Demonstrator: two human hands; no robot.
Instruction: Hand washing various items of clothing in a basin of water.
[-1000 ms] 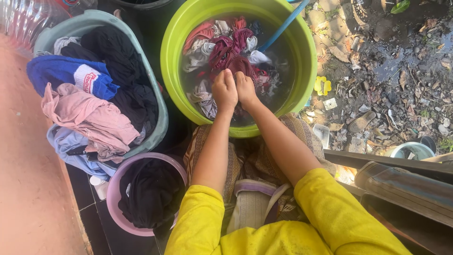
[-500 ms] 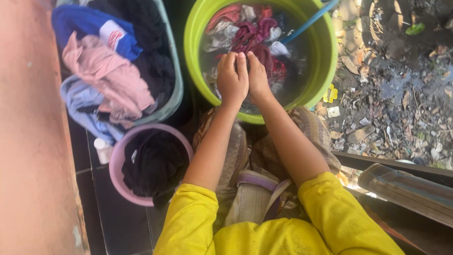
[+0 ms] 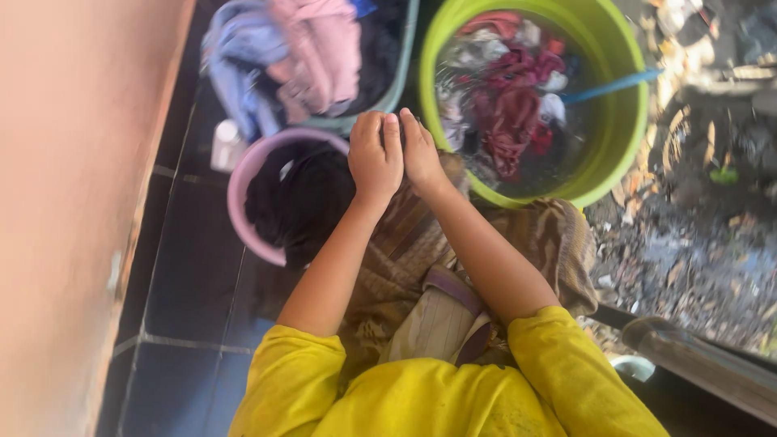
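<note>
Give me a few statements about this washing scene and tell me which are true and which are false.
1. The green tub holds clothes in water. True.
2. The left hand and right hand are far apart. False: they are pressed close together, side by side.
3. The pink bucket holds dark cloth. True.
4. The hands are deep inside the green tub. False: they are raised near its rim, between it and the pink bucket.
5. The person wears yellow sleeves. True.
6. A red stick lies in the green tub. False: the stick is blue.
</note>
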